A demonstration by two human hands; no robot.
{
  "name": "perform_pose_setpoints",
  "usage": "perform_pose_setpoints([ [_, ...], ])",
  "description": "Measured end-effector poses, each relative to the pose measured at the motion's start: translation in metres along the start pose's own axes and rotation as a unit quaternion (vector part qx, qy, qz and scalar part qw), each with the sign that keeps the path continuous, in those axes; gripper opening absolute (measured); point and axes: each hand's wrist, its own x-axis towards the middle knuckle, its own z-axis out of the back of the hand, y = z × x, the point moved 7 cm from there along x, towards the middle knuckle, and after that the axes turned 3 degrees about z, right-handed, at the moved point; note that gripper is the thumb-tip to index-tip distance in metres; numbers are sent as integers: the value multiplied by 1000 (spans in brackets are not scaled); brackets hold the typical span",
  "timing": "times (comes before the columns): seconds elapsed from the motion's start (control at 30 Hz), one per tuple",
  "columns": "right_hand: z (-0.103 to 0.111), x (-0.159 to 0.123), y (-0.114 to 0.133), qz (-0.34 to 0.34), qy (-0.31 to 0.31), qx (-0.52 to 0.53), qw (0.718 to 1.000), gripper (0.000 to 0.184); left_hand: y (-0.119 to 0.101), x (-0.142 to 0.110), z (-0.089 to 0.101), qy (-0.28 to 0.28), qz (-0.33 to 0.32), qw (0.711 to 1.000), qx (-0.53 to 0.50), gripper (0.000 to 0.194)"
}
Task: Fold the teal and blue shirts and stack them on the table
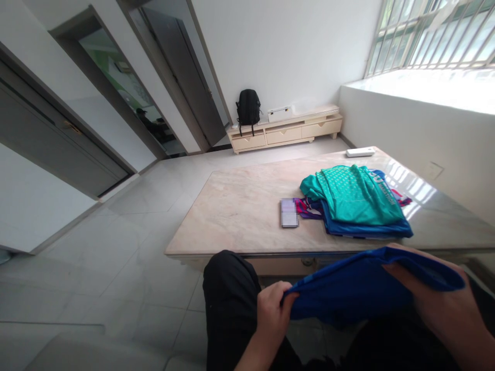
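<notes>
L hand (273, 309) + R hand (444, 304) both gripping blue shirt (348, 293), above lap, near table (240, 211)

I could not see my right hand (444, 304) whole: its fingers were buried inside the blue garment (359, 293), and the wrist ran off the lower right corner. My left hand (273, 309) showed only knuckles and thumb; the forearm was cut by the bottom edge. The flat object (289, 213) on the marble table (240, 206) was blurred out, so its face was unreadable. Print on the blue shirt (381, 180) under the teal shirt (353, 193) was too small to read. The purple cloth (307, 207) was mostly covered by the pile.
</notes>
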Motion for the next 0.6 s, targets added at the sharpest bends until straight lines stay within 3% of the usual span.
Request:
perform_pose_setpoints([
  [0.07,10,8,-6,-25,-6,3,1000,40,-11,3,13,-21,-72,997,34,30],
  [0.17,18,17,-5,-33,37,-14,999,30,-21,8,29,-32,-123,990,65,27],
  [0.3,21,17,8,-18,83,-32,996,10,-26,11,48,-51,-149,983,89,19],
  [0.6,21,12,17,41,87,-78,992,5,-28,15,66,-76,-168,975,122,18],
])
